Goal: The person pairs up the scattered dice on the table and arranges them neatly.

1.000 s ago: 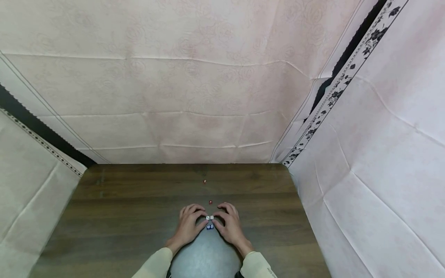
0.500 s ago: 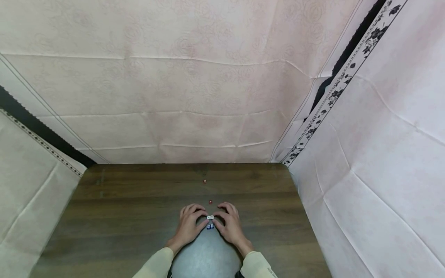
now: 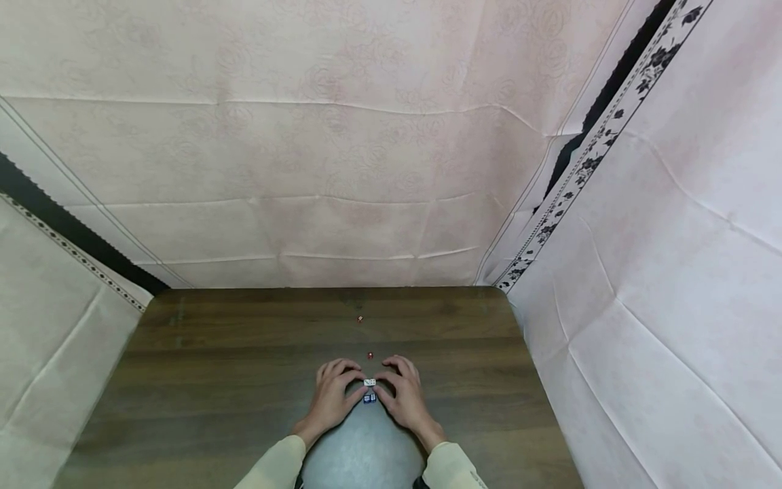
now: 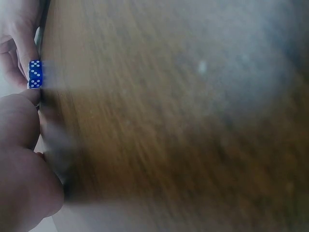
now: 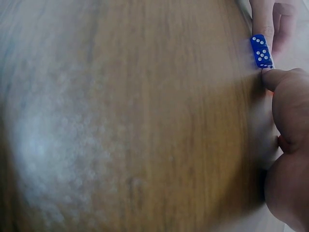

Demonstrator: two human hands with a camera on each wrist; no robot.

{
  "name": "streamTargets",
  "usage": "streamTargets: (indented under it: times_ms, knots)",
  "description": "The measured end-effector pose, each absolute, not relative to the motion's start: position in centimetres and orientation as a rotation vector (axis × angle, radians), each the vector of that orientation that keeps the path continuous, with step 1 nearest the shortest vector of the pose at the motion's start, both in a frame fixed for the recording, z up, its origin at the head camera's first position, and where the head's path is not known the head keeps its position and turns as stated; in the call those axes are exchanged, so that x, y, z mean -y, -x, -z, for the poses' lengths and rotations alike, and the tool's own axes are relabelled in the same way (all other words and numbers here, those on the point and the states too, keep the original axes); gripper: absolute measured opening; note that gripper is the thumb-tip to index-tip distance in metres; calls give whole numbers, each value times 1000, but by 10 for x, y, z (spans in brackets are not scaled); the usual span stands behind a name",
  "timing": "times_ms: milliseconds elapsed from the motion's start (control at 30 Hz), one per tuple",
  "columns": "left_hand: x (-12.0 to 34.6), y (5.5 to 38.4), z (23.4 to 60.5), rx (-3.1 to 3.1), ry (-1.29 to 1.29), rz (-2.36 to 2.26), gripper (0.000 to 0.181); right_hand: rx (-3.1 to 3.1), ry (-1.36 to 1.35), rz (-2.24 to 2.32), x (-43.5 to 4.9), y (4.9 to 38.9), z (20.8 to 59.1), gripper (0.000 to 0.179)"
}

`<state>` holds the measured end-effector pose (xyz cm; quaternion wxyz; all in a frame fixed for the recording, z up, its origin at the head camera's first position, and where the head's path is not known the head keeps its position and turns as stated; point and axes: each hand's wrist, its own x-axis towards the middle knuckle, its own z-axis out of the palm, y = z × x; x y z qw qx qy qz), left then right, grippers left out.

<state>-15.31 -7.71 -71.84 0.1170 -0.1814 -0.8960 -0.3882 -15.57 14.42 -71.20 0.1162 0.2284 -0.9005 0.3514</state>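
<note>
In the head view, two white dice (image 3: 369,382) sit side by side on the wooden table, between the index fingertips of my left hand (image 3: 332,397) and my right hand (image 3: 403,397). Each hand has its index finger and thumb bowed apart, the fingertips right at the outer sides of the dice. Just nearer to me are two blue dice (image 3: 369,399), by the thumb tips. Both wrist views show blue dice (image 4: 35,73) close to the thumbs; white pips show on the blue dice (image 5: 262,50) there. The white dice are hidden in the wrist views.
A red die (image 3: 370,355) lies beyond the hands, and a smaller-looking reddish die (image 3: 360,318) farther toward the back edge. The wooden table (image 3: 214,380) ends at a pale patterned cloth (image 3: 366,170); more cloth hangs at both sides.
The two white dice, slightly apart one second ago, have come together side by side between the index fingertips. The hands have barely moved; the blue and red dice stay in place.
</note>
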Motion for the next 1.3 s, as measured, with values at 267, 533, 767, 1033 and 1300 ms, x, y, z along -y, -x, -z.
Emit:
streamTargets:
  times_ms: [267, 533, 767, 1033, 1300]
  knots:
    - [78, 154, 716, 2636, 522, 1150, 17, 2676, -667, -1032, -145, 156, 710, 17]
    - [79, 153, 717, 2659, 515, 1106, 18, 2682, -658, -1004, -145, 157, 711, 19]
    - [79, 152, 717, 2665, 517, 1121, 19, 2680, -661, -1107, -150, 158, 707, 21]
    - [80, 151, 719, 2677, 500, 1102, 20, 2680, -577, -1207, -153, 166, 702, 22]
    - [80, 152, 722, 2637, 525, 1070, 19, 2707, -511, -1167, -146, 181, 698, 16]
